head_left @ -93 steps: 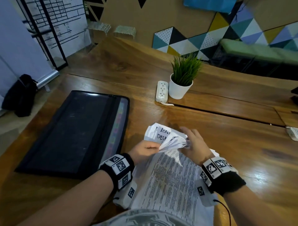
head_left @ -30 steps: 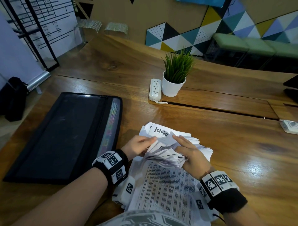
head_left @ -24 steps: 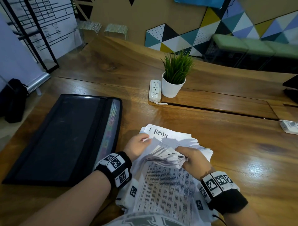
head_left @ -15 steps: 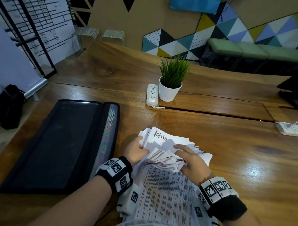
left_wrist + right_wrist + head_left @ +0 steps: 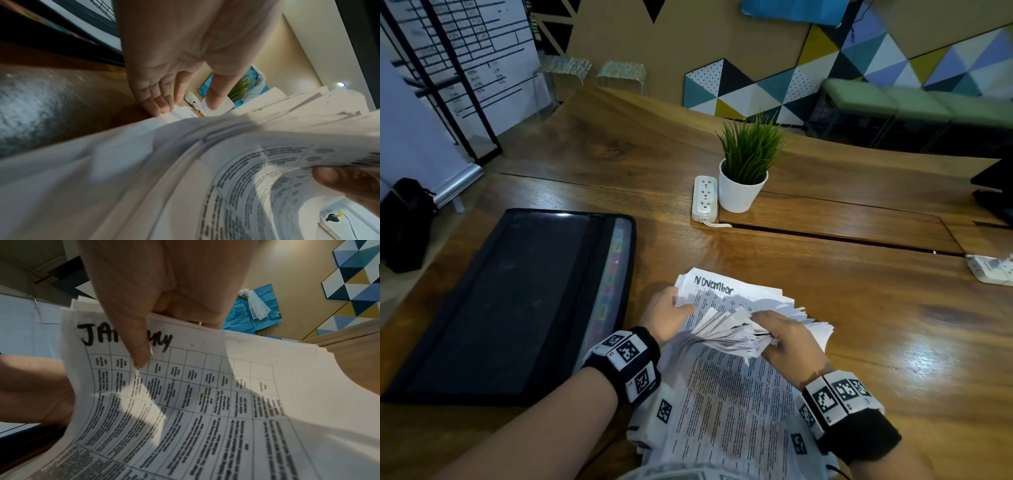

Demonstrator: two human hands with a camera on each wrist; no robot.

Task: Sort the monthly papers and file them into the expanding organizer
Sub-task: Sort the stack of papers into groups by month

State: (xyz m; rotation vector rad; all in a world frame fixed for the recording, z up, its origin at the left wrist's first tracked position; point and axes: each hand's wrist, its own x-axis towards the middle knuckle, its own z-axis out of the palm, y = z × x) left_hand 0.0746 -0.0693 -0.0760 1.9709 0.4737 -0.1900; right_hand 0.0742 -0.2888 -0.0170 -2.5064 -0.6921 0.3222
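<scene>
At the left of the surface (image 5: 859,342) the black expanding organizer (image 5: 510,301) lies flat and apparently closed, with coloured tabs along its right edge, well apart from the papers. The left hand (image 5: 666,313) holds the far left corner of the stack of papers (image 5: 729,394), fingers under and thumb on top, beside a sheet headed "November". The right hand (image 5: 787,337) is curled round a bent-up fan of sheet corners; the right wrist view shows its thumb pressed on a page headed with what looks like "January".

The main risk is the fan slipping. Many loose corners sit in 1 grip, so a slackened thumb could drop several sheets at once and lose the place in the stack. Sheets bent this sharply may also crease, and 2 stuck together could hide a month label (a likely route to misfiling). The near end of the stack overhangs the edge toward the lap and could slide off.

The surface is glossy brown wood carrying a white power strip (image 5: 704,198) and, just right of it, a potted plant (image 5: 746,171). Behind are a geometric wall panel (image 5: 756,89) and green benches (image 5: 914,102).
</scene>
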